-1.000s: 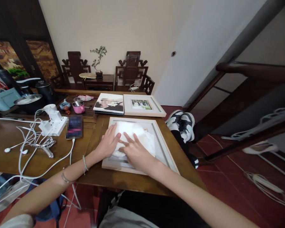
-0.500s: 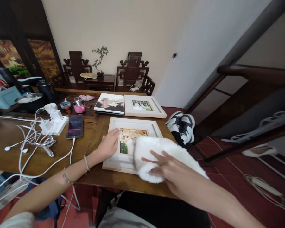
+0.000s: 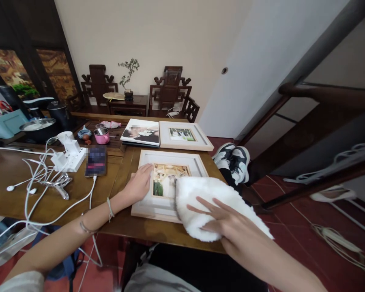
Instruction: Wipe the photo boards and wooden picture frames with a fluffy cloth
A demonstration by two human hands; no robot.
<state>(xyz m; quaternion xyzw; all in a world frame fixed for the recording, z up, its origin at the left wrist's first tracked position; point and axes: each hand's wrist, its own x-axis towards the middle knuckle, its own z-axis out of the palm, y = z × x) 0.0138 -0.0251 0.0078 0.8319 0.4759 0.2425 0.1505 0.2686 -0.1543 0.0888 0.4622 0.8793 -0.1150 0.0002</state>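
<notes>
Our left hand (image 3: 138, 184) rests, fingers extended, on the left side of a pale-wood rectangular picture frame (image 3: 162, 180) on the brown wooden counter (image 3: 114, 170); our right hand (image 3: 228, 221) spreads over a fluffy white cloth (image 3: 200, 190), its grip unclear. With cloth covering the frame's near-right corner, we judge this wipe unfinished; whether the similar far frame (image 3: 184, 142) is done, we cannot tell.

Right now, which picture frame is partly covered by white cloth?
The near frame, with the left hand on it; the far frame lies uncovered.

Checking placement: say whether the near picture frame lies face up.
Face up: the picture frame shows its photo, partly behind the fluffy white cloth.
</notes>
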